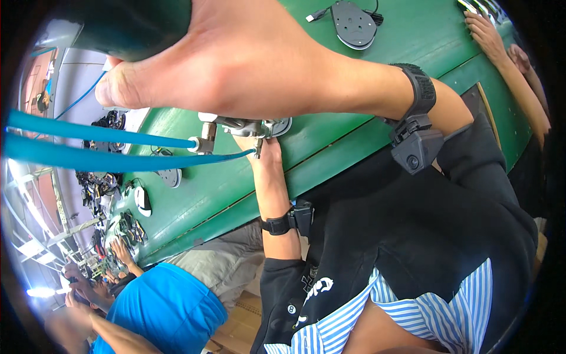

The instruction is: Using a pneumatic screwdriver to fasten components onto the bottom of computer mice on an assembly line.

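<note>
Close in front of me, my right hand [236, 71] wraps around a dark, rounded tool handle [135, 26], thumb along its side. Below that hand show metal air fittings [204, 141] with two blue hoses [106, 159] running off to the left. How they join the handle is hidden. Farther down, at the green table, my left hand [268, 152] reaches in behind the fittings. Beside it, the edge of a grey rounded part [283, 127] peeks out. The fingers of my left hand are covered, so its grip cannot be seen.
On the green table [330, 147] lie a grey oval device with a cable [354, 25], a similar grey part [171, 177] and a white-and-black mouse [142, 200]. Tangled black cables [100, 183] heap at the left. A blue-shirted person [165, 307] sits left; another person's hands [488, 38] work upper right.
</note>
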### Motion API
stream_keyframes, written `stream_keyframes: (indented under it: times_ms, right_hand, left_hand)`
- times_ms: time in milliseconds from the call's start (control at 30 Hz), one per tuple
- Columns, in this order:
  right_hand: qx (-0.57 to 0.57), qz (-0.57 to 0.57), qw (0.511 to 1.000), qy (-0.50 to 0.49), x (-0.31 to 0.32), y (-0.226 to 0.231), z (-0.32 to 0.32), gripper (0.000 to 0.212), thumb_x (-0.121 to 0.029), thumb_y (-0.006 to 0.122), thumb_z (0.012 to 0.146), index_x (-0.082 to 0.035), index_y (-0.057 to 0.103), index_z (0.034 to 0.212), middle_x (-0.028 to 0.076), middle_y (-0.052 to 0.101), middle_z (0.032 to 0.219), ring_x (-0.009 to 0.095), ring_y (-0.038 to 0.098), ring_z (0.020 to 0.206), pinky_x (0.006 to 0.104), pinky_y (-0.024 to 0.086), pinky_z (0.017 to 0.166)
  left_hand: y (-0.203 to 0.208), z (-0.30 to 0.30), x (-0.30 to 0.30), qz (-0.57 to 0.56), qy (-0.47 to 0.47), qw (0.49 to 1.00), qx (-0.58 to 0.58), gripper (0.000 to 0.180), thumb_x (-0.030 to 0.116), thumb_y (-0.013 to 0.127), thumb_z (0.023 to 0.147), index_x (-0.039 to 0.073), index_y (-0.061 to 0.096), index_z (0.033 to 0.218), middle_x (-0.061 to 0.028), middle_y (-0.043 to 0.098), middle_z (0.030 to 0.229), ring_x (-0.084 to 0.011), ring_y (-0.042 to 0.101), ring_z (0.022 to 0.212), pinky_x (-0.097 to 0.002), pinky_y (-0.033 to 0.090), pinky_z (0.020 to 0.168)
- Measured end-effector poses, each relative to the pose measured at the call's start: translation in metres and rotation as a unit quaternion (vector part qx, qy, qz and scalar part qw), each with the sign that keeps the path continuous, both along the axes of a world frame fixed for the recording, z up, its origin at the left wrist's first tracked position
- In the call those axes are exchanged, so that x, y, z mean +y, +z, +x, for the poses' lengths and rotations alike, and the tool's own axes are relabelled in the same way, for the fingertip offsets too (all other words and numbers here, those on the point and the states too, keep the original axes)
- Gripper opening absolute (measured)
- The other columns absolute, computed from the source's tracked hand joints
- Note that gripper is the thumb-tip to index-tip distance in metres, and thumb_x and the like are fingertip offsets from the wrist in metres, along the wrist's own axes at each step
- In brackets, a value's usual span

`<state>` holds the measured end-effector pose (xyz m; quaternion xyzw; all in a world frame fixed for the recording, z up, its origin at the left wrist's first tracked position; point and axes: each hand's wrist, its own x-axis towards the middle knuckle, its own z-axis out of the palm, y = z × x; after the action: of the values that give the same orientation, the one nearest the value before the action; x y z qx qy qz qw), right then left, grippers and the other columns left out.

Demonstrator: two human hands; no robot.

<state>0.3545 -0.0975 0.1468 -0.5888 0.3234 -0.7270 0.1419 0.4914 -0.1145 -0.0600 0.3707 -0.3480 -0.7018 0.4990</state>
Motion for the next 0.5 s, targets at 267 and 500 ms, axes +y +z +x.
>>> stream_keyframes:
  times_ms: [267,500]
  right_hand:
    - [-0.006,0.024,0.999,0.041,0.011,-0.01,0.003,0.022,-0.022,0.067,0.07,-0.001,0.064,0.07,0.021,0.058,0.06,0.037,0.058,0.055,0.0402,0.046,0.055]
    - [0.07,-0.085,0.994,-0.012,-0.009,0.033,-0.021,0.029,-0.029,0.068,0.073,0.0,0.065,0.07,0.019,0.061,0.066,0.032,0.061,0.061,0.0392,0.048,0.061]
  left_hand:
    - [-0.019,0.007,0.004,0.051,0.037,0.998,0.011,0.045,0.041,0.048,0.103,0.009,0.047,0.134,-0.0074,0.055,0.13,-0.0234,0.054,0.119,-0.0443,0.049,0.098]
    - [0.019,-0.005,-0.014,-0.02,0.014,0.996,-0.081,0.036,0.037,0.046,0.105,0.004,0.06,0.113,-0.0074,0.066,0.104,-0.017,0.064,0.096,-0.0351,0.054,0.083]
